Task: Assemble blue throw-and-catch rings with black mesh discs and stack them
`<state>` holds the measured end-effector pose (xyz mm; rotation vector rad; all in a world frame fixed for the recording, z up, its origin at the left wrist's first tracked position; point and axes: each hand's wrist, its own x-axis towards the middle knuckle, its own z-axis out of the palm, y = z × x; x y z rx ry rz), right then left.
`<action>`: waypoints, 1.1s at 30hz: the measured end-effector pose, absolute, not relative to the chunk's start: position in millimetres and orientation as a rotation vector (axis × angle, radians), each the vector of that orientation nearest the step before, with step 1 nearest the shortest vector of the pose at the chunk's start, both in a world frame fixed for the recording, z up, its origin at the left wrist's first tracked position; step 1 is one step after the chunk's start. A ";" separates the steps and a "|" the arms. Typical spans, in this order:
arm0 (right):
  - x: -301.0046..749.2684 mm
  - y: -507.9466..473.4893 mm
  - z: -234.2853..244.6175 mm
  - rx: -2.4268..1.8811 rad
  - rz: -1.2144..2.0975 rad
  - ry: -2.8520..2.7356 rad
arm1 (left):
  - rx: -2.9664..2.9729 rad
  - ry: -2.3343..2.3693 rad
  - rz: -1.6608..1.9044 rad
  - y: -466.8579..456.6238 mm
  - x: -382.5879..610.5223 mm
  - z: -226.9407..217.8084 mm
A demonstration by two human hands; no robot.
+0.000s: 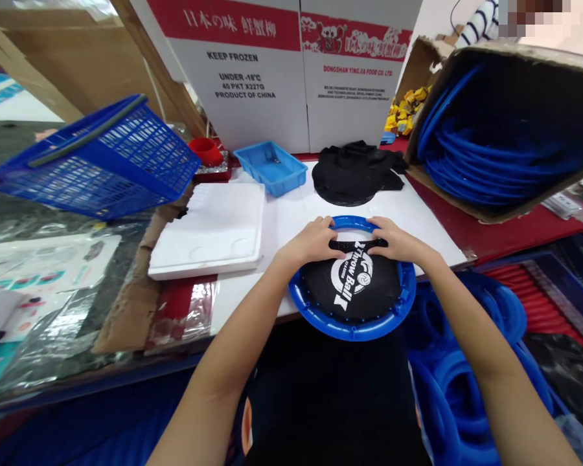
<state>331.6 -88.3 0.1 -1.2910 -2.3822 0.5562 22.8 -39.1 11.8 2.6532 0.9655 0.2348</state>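
A round blue plastic ring (354, 332) rests at the front edge of the white work surface, close to my body. Black mesh fabric (315, 285) with white "Throw Ball" print spans most of it; an open gap shows between the cloth's far edge and the ring's far rim. On the far left of the ring, my left hand (315, 242) is closed, its thumb on the cloth edge and fingers over the rim. My right hand (394, 242) pinches the same edge at the far right. Behind them lies a pile of black mesh pieces (352, 171).
A light-blue tray (271, 169) and a white foam block (214, 226) sit left of the ring. Farther left is a tilted blue basket (111, 155). A carton of blue rings (495, 149) stands right; more blue rings (466, 382) lie below. White cartons (262, 116) form the back.
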 end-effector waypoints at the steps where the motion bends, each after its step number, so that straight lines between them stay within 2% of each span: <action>1: 333.7 -85.7 2.1 -1.288 0.556 -2.380 | 2.641 0.961 0.240 -38.1 23.0 10.5; 11: 352.6 -81.2 3.7 -1.333 0.917 -2.024 | 2.446 0.900 0.354 -32.1 15.6 3.0; 25: 340.0 -76.8 -0.3 -1.388 0.860 -1.825 | 2.028 0.971 0.737 -9.8 -0.9 0.8; 33: 352.7 -52.4 -4.8 -1.395 0.966 -1.894 | 1.908 1.021 0.746 -8.7 0.9 0.0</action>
